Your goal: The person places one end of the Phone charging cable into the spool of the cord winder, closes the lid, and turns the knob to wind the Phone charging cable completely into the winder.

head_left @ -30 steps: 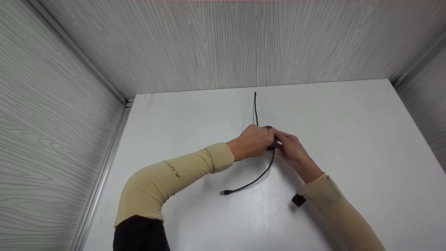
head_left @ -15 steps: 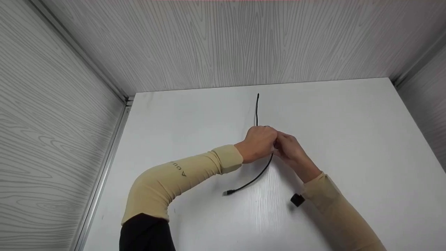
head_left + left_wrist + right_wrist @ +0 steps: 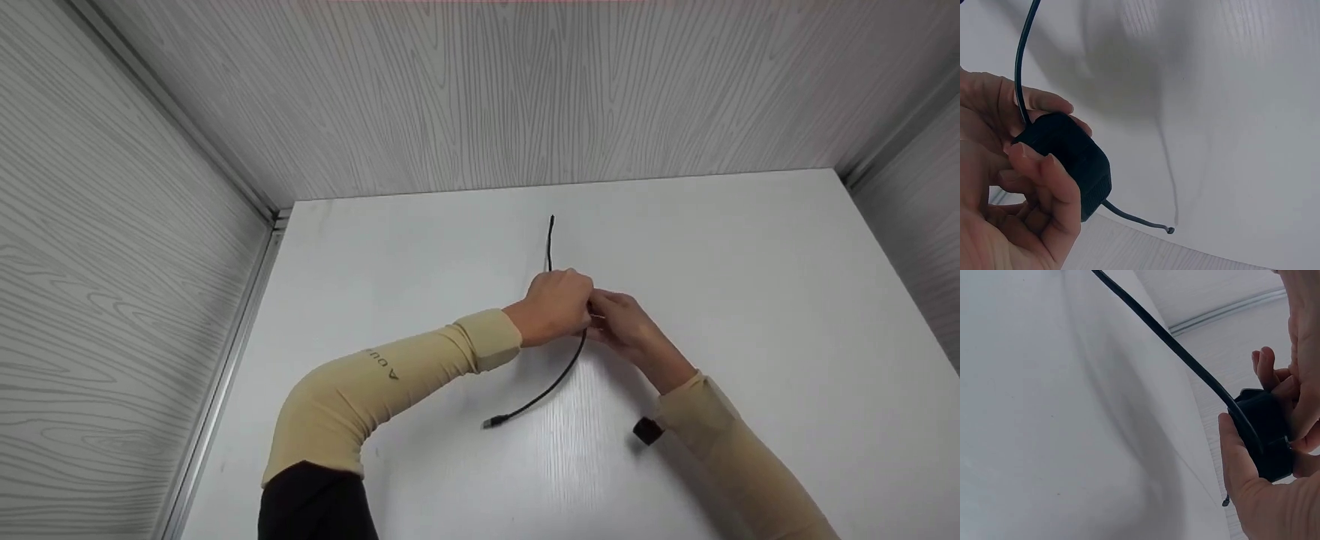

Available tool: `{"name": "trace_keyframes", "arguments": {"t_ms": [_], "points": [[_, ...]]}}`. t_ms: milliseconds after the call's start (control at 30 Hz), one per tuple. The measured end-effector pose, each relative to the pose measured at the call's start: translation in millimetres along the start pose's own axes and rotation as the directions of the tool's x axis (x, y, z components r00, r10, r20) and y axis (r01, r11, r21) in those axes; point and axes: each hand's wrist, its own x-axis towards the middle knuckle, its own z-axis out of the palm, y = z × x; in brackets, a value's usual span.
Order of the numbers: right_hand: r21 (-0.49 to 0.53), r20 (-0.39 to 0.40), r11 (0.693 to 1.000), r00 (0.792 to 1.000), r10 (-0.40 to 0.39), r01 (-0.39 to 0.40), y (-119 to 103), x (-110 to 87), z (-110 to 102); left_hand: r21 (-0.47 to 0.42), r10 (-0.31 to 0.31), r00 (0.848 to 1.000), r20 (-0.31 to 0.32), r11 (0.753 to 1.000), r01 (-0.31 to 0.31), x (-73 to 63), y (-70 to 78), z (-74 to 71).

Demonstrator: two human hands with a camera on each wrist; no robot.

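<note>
A black rounded box point(image 3: 1072, 152) with a ribbed end is held up over the white table by both hands. One stretch of black cable point(image 3: 1174, 346) leaves it toward the person and ends in a USB plug point(image 3: 495, 421). From the opposite side a shorter cable end point(image 3: 550, 240) points at the back wall. My left hand point(image 3: 559, 300) covers the box in the head view; its curled fingers point(image 3: 1061, 180) grip it in the left wrist view. My right hand point(image 3: 626, 326) holds the other side, its thumb point(image 3: 1234, 444) along the box.
The white table point(image 3: 375, 255) meets a wood-grain back wall point(image 3: 480, 97), and a similar wall point(image 3: 105, 300) stands at the left. A small black block point(image 3: 647, 430) shows beside the right sleeve point(image 3: 720, 427).
My left hand has turned and shifted slightly right, hiding the box that showed a second ago. The far cable end now sticks out less. My right hand has barely moved.
</note>
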Motion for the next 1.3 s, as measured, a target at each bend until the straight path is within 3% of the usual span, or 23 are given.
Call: {"name": "trace_keyframes", "arguments": {"t_ms": [233,400,533,600,633,700,800,900,1000,1100,1300], "points": [[0.04,0.043,0.999,0.999,-0.005,0.004,1.6,-1.2,-0.3,-0.054,-0.003,1.0,0.025,0.999,0.005,-3.1,-5.7,1.6],[0.042,0.041,0.999,0.999,-0.015,0.013,4.2,-0.8,0.1,-0.009,0.039,0.998,0.043,0.999,-0.038,-4.1,-10.5,-4.6],[-0.003,0.061,1.0,0.998,-0.024,0.024,2.7,-1.5,0.6,0.063,0.123,0.991,0.051,0.99,-0.126,-7.6,-19.0,-14.6],[-0.023,0.075,0.999,0.997,-0.026,0.028,1.2,-2.1,0.2,0.132,0.218,0.975,0.047,0.966,-0.223,-10.6,-24.8,-19.8],[-0.031,0.082,0.999,0.996,-0.026,0.028,0.3,-2.4,-0.2,0.174,0.28,0.959,0.042,0.943,-0.283,-12.2,-28.0,-22.0],[-0.044,0.093,0.999,0.995,-0.018,0.023,-1.2,-3.3,-1.2,0.261,0.419,0.907,0.043,0.871,-0.416,-15.7,-34.4,-25.4],[-0.053,0.104,0.999,0.995,-0.001,0.006,-2.4,-5.0,-2.0,0.411,0.601,0.797,0.063,0.712,-0.569,-21.0,-43.6,-28.1],[-0.06,0.137,0.998,0.991,0.014,-0.006,-2.5,-6.2,-1.5,0.526,0.704,0.703,0.103,0.561,-0.639,-25.4,-51.2,-28.0],[-0.08,0.182,0.997,0.983,0.029,-0.015,-1.3,-7.2,-1.1,0.61,0.766,0.623,0.155,0.422,-0.671,-28.2,-55.2,-26.7],[-0.111,0.217,0.994,0.975,0.04,-0.016,-0.1,-7.9,-1.6,0.647,0.794,0.569,0.212,0.322,-0.691,-28.8,-56.8,-26.6],[-0.173,0.259,0.985,0.963,0.072,-0.027,-0.5,-10.4,-1.9,0.65,0.81,0.504,0.3,0.213,-0.73,-25.9,-56.3,-29.8]]}}
